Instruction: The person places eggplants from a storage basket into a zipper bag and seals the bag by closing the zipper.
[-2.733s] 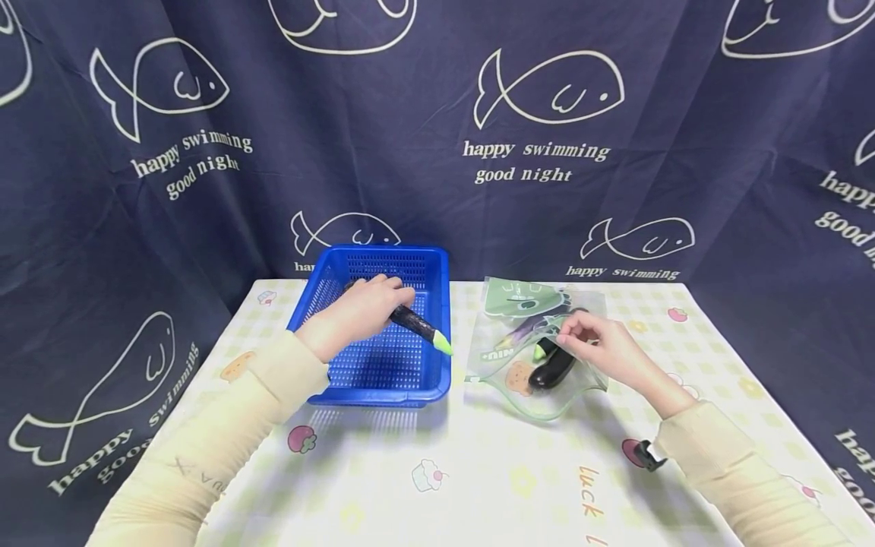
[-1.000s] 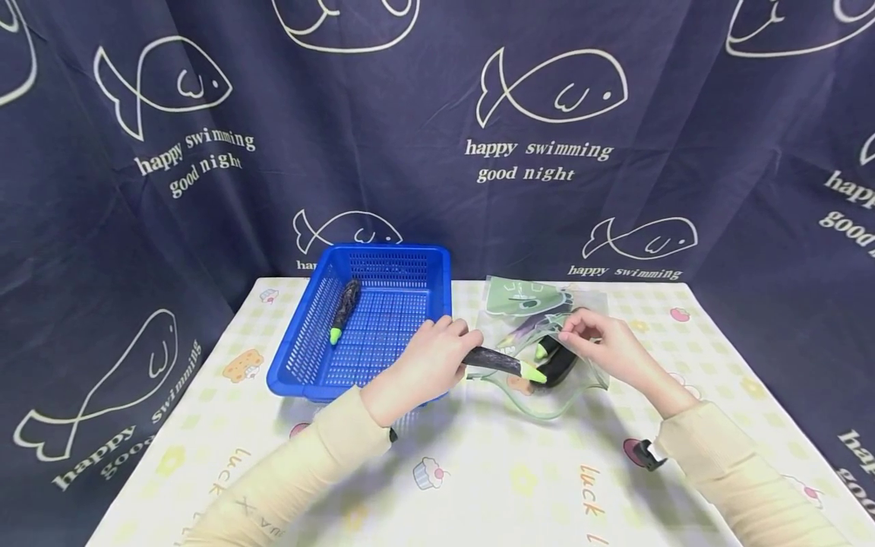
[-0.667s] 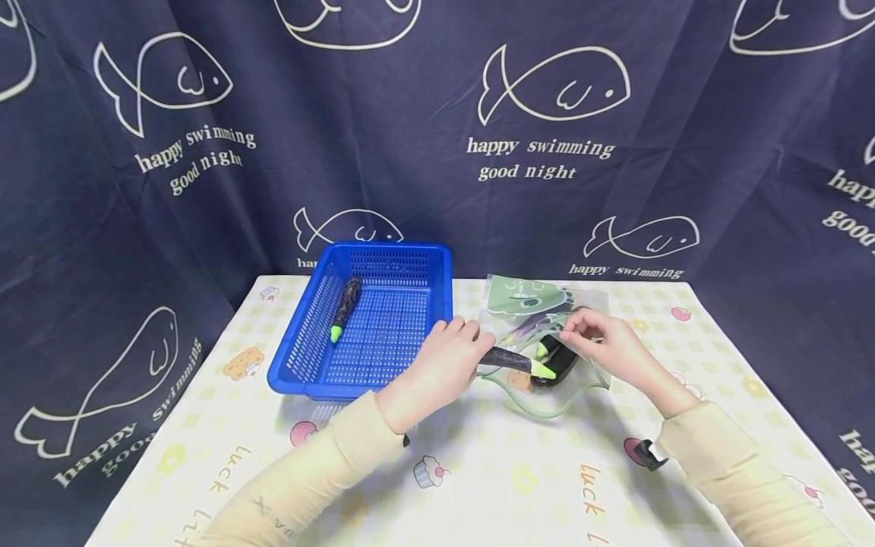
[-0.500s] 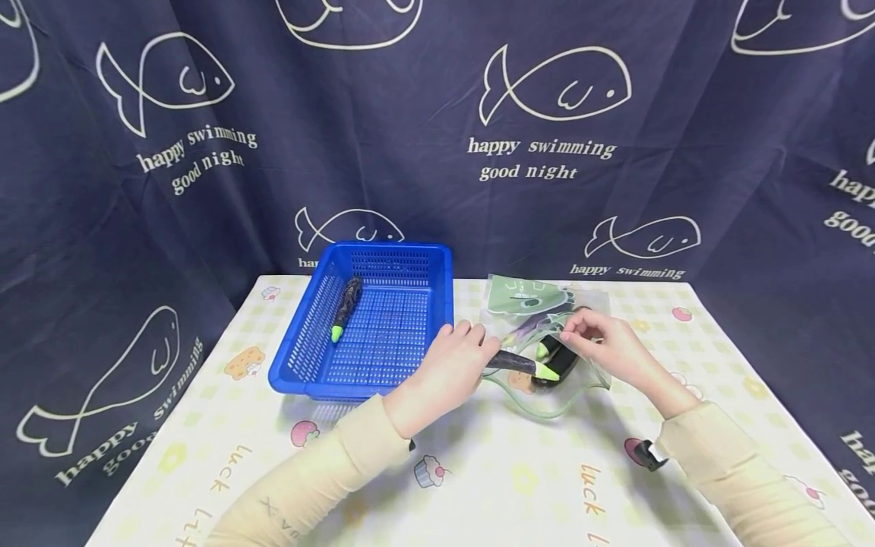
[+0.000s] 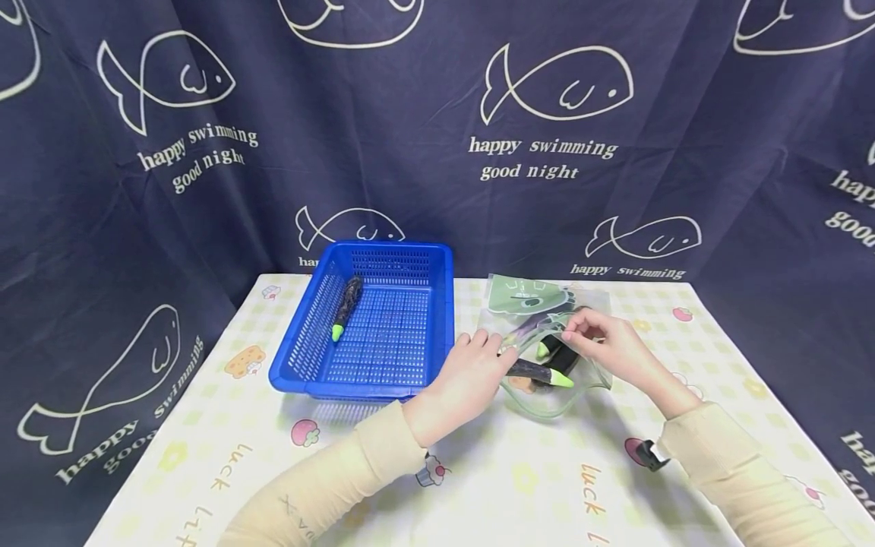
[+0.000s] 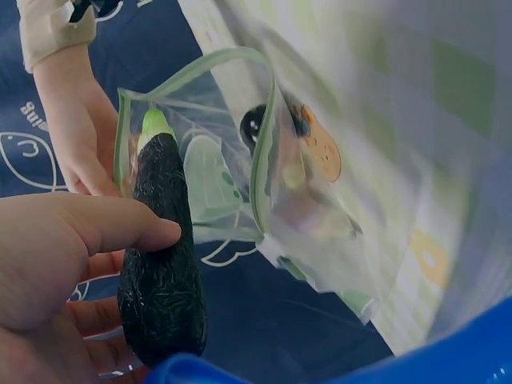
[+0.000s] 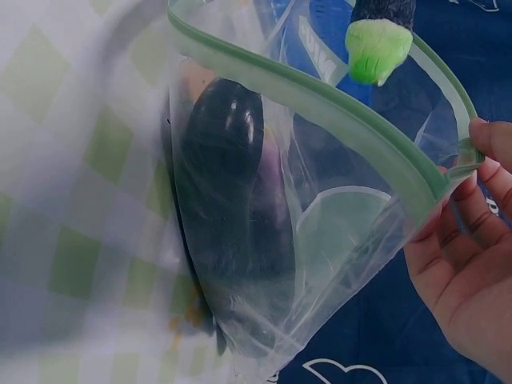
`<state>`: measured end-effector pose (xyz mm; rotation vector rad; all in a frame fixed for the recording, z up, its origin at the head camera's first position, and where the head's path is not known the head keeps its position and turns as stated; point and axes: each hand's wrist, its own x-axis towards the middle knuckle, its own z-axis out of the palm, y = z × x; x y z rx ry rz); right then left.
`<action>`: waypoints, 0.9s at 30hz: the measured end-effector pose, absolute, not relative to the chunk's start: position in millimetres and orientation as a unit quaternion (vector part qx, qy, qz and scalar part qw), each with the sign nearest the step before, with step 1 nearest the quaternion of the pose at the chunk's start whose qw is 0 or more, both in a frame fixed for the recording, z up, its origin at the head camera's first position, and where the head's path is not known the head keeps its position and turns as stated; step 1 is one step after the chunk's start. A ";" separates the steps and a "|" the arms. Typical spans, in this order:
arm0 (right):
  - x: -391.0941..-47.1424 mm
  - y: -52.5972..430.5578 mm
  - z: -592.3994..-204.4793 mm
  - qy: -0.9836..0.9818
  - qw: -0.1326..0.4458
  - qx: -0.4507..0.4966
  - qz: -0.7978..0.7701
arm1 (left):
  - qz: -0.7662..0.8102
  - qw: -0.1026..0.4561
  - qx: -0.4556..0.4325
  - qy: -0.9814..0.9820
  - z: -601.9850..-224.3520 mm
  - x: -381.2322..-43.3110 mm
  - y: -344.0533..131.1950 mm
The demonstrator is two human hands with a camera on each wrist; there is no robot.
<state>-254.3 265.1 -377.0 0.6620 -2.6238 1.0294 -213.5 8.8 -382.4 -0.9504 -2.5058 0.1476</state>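
My left hand (image 5: 472, 376) grips a dark, wrinkled eggplant (image 6: 164, 240) with a light green tip, thumb on one side and fingers on the other. The green tip is at the mouth of a clear zip bag (image 7: 336, 104) with a green rim. Thumb and fingers of my right hand (image 5: 608, 346) pinch the rim's corner, and the mouth gapes. Inside the bag lies a glossy black eggplant (image 7: 228, 152), with another green tip (image 5: 543, 349) beside it. Something purple also shows through the plastic, partly hidden.
A blue plastic basket (image 5: 447, 304) stands left of the bag, with another dark, green-tipped eggplant (image 5: 347, 304) along its left side. Both rest on a table with a patterned cloth (image 5: 519, 494). A dark blue curtain (image 5: 437, 137) hangs behind.
My left hand has lifted the eggplant out of the basket and carried it right to the bag, its tip now at the mouth. My right hand has kept its hold on the rim.
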 end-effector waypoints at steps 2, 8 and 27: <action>-255.0 264.8 -376.8 -0.900 0.124 0.227 0.352 | 0.055 0.224 -0.344 -0.910 -383.1 -212.2 12.3; -254.6 263.7 -374.2 -0.899 0.121 0.231 0.353 | 0.047 0.232 -0.345 -0.908 -389.5 -208.5 20.2; -255.6 263.1 -375.4 -0.897 0.122 0.235 0.354 | 0.039 0.235 -0.350 -0.906 -402.9 -198.9 42.0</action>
